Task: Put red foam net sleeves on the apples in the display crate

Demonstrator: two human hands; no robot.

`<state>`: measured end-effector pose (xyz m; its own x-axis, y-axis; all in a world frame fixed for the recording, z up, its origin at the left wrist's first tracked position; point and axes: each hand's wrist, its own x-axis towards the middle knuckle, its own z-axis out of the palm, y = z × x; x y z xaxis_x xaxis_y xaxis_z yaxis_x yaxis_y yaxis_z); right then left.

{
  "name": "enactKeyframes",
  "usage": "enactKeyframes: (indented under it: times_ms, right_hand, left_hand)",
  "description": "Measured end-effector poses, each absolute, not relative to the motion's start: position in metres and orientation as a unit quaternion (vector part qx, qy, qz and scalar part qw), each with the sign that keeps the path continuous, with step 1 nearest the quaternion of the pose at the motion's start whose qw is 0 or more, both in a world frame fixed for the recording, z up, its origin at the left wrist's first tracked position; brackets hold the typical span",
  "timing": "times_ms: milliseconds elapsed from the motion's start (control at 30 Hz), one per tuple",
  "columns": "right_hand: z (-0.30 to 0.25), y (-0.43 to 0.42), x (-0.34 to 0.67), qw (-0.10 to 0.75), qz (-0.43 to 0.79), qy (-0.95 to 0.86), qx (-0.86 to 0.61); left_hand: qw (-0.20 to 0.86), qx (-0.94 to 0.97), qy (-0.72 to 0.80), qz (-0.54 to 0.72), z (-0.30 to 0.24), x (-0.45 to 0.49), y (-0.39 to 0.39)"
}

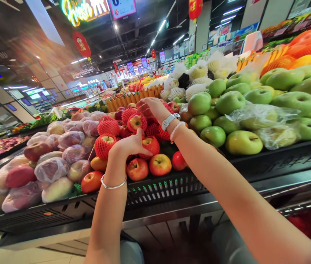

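Head cam looking down at a supermarket fruit stand, both bare arms reaching in. Far left, bagged apples (52, 169) in clear plastic are piled right up to the black crate rim (155, 190). Next along is the left hand (130, 143), with a silver bangle (113, 186) on the wrist. It's palm down and curled over the fruit, with the fingertips on a netted apple (150, 145) wrapped in red foam mesh. Can't tell if it's actually gripping that one or just resting on it. A second netted apple (103, 146) sits just beside the heel of that hand. The netted ones are all in the middle of the pile, with loose red apples (137, 169) in front of them near the rim.

The right hand (152, 109) is higher up the pile, fingers spread and half curled over the mesh-wrapped apples on top. Watch (169, 121) and white beaded bracelet (176, 131) on that wrist. No clear grip there either, so can't tell. Right of that arm there's a big mound of green apples (243, 143), some under a clear plastic bag (271, 124), with white-netted fruit (196, 71) behind them and orange-netted fruit (304, 46) up in the top right.
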<state>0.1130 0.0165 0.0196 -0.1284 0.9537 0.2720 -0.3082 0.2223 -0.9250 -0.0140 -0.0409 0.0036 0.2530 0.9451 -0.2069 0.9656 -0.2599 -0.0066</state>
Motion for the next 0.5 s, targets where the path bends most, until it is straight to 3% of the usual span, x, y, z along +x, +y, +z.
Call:
enactKeyframes:
  times_ms: [267, 400, 500]
  right_hand:
    - [0.020, 0.014, 0.116, 0.599, 0.527, -0.525, -0.297]
    - [0.019, 0.023, 0.113, 0.610, 0.489, -0.544, -0.305]
    - [0.024, 0.026, 0.112, 0.669, 0.368, -0.574, -0.294]
  left_hand:
    - [0.012, 0.771, 0.634, -0.061, 0.005, -0.021, -0.042]
    - [-0.019, 0.812, 0.570, 0.119, 0.013, -0.032, -0.032]
    - [-0.114, 0.816, 0.516, 0.236, 0.009, -0.026, -0.022]
